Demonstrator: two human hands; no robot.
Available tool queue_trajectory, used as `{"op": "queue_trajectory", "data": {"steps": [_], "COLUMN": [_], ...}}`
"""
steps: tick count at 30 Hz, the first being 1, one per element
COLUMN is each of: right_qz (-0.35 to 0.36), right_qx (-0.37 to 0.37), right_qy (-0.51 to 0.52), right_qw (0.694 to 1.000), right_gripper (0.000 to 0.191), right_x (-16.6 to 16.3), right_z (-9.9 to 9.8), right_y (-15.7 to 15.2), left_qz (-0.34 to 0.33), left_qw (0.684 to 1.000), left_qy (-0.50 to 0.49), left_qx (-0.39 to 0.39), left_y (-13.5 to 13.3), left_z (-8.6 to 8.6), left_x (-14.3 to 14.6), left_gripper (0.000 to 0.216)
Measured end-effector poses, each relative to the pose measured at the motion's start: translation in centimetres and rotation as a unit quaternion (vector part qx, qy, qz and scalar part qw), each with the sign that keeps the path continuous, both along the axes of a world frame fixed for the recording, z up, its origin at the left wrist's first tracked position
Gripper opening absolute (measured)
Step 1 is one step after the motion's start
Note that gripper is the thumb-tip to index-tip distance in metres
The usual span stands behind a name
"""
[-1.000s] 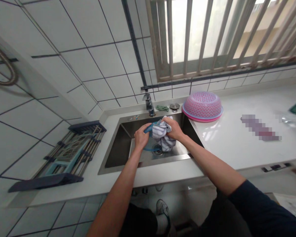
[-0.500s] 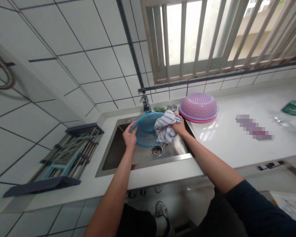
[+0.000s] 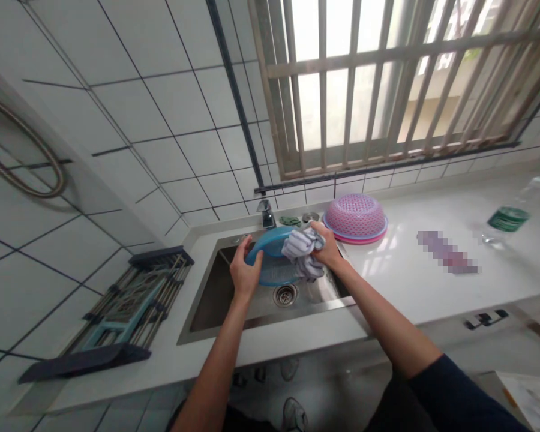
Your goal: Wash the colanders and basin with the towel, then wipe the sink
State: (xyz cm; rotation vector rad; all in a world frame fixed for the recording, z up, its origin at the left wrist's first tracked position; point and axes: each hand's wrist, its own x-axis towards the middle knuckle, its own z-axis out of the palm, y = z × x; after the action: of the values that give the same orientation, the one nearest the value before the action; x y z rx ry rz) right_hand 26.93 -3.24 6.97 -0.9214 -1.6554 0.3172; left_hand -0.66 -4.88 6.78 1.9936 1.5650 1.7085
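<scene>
Over a steel sink set in a white tabletop, the left hand grips the rim of a blue colander while the right hand presses a bunched striped cloth against it. White tiled walls, a barred window, a pink colander and a drying rack surround the scene.

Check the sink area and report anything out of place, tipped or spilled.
Nothing looks spilled or broken. The pink colander lies upside down on the counter. A bottle lies on its side at the far right. The left hand holds the blue strainer tilted over the sink; the right hand presses a striped cloth into it.
</scene>
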Motion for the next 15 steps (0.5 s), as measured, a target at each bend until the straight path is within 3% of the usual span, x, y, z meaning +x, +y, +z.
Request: {"op": "queue_trajectory", "data": {"steps": [4,8,11,15], "right_qz": [0.019,0.013,0.018,0.01], "right_qx": [0.031,0.05,0.061,0.066], "right_qy": [-0.166,-0.234,-0.202,-0.041], "right_qw": [0.985,0.971,0.977,0.997], "right_gripper": [0.019,0.028,0.032,0.027], "right_x": [-1.9,-3.4,-3.0,-1.7], "right_z": [3.8,6.2,6.7,5.8], "right_y": [-2.5,-4.1,-4.4,-3.6], "left_qz": [-0.029,-0.068,-0.058,-0.032], "left_qw": [0.991,0.991,0.998,0.991], "left_qy": [0.132,0.111,0.034,-0.13], "left_qx": [0.022,-0.005,-0.008,-0.021], "left_y": [-1.6,-1.6,-1.8,-1.8], "left_z": [3.2,4.6,4.5,3.5], "left_x": [1.8,2.0,1.1,-0.9], "left_gripper": [0.078,0.062,0.055,0.036]}}
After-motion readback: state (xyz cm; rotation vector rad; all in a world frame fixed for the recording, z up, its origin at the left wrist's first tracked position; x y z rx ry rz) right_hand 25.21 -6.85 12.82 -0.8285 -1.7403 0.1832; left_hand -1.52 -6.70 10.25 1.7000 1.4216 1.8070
